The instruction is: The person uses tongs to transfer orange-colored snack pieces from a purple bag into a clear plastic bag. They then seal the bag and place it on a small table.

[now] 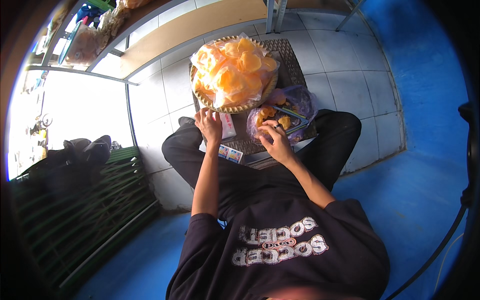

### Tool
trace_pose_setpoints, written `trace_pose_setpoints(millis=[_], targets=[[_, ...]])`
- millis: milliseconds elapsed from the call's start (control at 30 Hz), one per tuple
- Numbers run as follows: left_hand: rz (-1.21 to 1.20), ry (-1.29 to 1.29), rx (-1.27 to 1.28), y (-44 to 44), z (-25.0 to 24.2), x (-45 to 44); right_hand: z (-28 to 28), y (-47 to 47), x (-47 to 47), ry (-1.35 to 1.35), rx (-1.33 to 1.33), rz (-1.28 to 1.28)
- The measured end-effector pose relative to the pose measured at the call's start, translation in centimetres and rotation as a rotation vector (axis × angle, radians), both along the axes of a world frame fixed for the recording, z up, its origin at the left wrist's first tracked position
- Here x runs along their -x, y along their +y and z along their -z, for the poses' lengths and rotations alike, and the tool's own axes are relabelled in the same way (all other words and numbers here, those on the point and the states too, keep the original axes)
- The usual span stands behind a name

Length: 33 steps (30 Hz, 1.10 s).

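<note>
A round woven basket (233, 108) heaped with clear plastic bags of orange crackers (234, 75) stands on a dark woven low table (290, 56). My left hand (208, 122) is at the basket's near left rim, beside a white plastic packet (227, 125) with red print; whether its fingers grip anything cannot be told. My right hand (275, 140), with a dark ring on one finger, hovers with bent, parted fingers at the near edge of an opened purple plastic bag (303, 97). Inside that bag lie golden-brown fried pieces (284, 122) and a blue and green tool-like object (292, 112), partly hidden.
Small printed sachets (230, 154) lie at the table's near left edge, by my crossed legs. A metal-framed shelf (198, 24) runs above the tiled floor. A green folding metal gate (112, 180) stands at left, a blue wall (420, 75) at right.
</note>
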State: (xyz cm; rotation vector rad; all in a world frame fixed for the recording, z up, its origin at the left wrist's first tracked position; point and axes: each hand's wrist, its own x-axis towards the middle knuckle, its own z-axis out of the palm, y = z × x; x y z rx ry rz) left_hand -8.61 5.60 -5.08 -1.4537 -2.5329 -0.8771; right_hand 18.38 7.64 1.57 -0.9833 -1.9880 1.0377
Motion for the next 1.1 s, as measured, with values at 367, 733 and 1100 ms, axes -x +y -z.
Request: trace_pose_setpoints(millis=[367,733,1100], targets=[[-0.046,-0.216,-0.241,-3.4,-2.7,-1.9,-0.4,-0.5,3.0,0.040,0.182,-0.161],[0.069,-0.547,-0.366,-9.9,-8.2,-8.5,-1.8,-0.5,7.5,-0.007,-0.249,-0.198],[0.056,-1.960,-0.258,-9.7,-5.6,-6.2,-0.9,-0.4,3.1,0.387,0.849,-0.407]])
